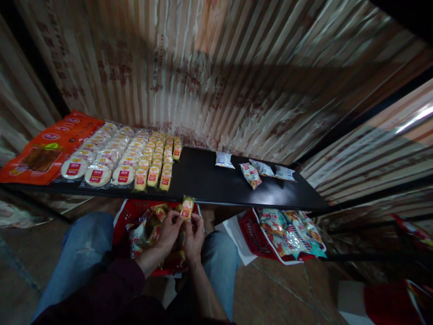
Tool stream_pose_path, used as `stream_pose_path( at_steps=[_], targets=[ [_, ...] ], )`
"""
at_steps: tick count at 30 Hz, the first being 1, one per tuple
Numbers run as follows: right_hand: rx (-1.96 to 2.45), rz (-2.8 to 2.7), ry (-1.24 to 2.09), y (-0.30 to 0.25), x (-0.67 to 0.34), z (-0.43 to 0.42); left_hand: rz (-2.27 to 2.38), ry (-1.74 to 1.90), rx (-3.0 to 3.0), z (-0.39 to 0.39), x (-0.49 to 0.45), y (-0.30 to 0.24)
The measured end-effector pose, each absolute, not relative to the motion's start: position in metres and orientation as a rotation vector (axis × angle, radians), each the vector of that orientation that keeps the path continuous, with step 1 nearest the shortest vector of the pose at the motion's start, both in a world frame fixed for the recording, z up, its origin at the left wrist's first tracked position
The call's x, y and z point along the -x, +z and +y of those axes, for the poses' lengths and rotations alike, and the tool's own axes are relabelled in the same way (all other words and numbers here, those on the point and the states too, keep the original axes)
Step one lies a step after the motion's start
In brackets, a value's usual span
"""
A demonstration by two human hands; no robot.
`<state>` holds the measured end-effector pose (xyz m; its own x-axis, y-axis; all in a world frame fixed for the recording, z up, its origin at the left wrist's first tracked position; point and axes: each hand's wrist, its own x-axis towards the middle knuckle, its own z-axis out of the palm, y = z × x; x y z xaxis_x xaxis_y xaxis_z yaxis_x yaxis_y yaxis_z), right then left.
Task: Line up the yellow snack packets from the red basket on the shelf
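The left hand [168, 231] and right hand [194, 235] are pinching a yellow packet [187, 207] between them, its long axis standing upright, top reaching the surface's [206, 180] front edge

- round packs [98, 174] on black shelf [203, 176], left end: red labels, print too blurred.
- wall [189, 81] behind shelf: faded red characters, illegible.
- yellow packet [187, 207] just below shelf's front edge: label unreadable.

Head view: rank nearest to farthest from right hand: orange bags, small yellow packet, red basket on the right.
1. small yellow packet, in the right hand grip, at its fingertips.
2. red basket, on the floor, to its right.
3. orange bags, shelf's far left end.
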<state>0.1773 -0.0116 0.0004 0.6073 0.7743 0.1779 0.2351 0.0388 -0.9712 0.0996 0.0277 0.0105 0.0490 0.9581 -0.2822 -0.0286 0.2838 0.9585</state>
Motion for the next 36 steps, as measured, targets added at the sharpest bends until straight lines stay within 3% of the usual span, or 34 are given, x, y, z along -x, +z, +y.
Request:
stream_pose_path(
  at_steps=[14,36],
  targets=[
    [1.494,-1.199,0.224,0.012,-0.179,-0.019,1.14,1.022,-0.823,0.02,-0.102,0.037],
    [1.524,-1.152,0.348,0.014,-0.177,-0.022,1.044,0.833,-0.162,0.031,-0.105,0.037]
  ],
)
